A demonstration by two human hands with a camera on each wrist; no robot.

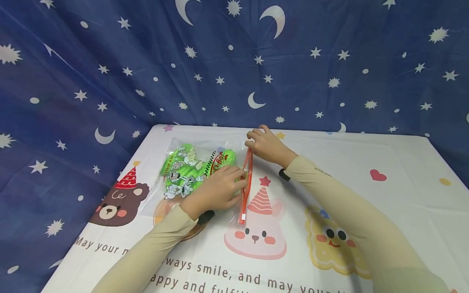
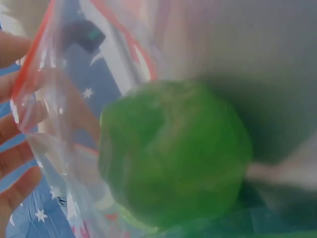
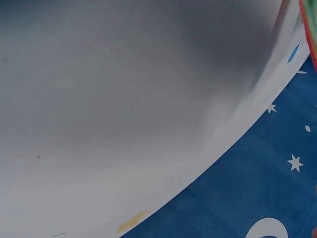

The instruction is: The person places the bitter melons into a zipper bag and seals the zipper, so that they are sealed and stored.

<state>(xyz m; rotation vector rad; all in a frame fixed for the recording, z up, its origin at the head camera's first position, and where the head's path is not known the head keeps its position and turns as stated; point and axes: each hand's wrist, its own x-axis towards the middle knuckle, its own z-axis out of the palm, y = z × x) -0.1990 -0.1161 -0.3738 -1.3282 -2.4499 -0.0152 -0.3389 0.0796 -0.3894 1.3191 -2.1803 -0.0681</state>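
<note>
A clear zip bag (image 1: 146, 207) with a red zip edge (image 1: 247, 183) lies on the table, printed with cartoon animals and lettering. Inside it is a bright green, lumpy thing (image 1: 228, 156), seen large and rounded as the green thing (image 2: 173, 153) in the left wrist view; its kind cannot be told. My left hand (image 1: 220, 189) lies over the bag, its curled fingers holding the zip edge near its middle. At the far end of that edge, my right hand (image 1: 269, 144) pinches the red strip. The two red strips stand apart. In the right wrist view only the bag's red edge (image 3: 308, 34) shows.
A white tablecloth (image 1: 403, 211) with printed cartoon figures and words covers the table. Behind and to the left hangs a dark blue curtain (image 1: 311, 89) with moons and stars. Black wrist cameras sit under both wrists.
</note>
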